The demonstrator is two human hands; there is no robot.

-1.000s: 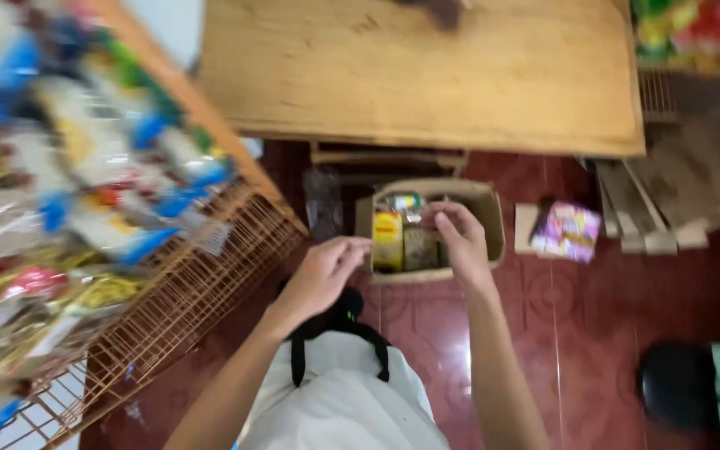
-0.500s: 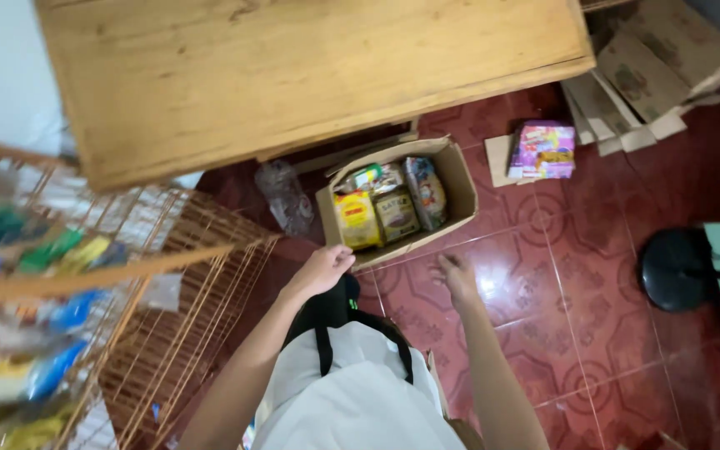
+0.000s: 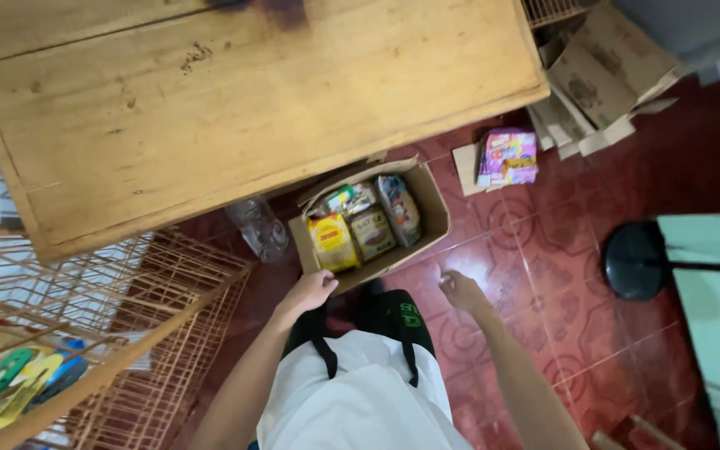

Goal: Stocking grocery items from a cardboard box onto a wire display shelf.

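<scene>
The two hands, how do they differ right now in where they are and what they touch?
The left hand rests at the near edge of the open cardboard box, by the yellow packet; the right hand hangs over the red tiled floor, apart from the box. The left hand's fingers curl against the box rim; the right hand is loosely closed on nothing visible. Both are bare.

The single view comes from a camera on the person's head, looking steeply down past the white-clad chest to the red tiled floor [image 3: 543,275]. It sits well above both hands: the left hand [image 3: 310,292] touches the near rim of a cardboard box [image 3: 435,208], the right hand [image 3: 458,292] hangs just beside that box. Beyond the hands a wooden table [image 3: 252,108] fills the upper frame; outward of the left hand stands a wire rack [image 3: 168,283].
</scene>
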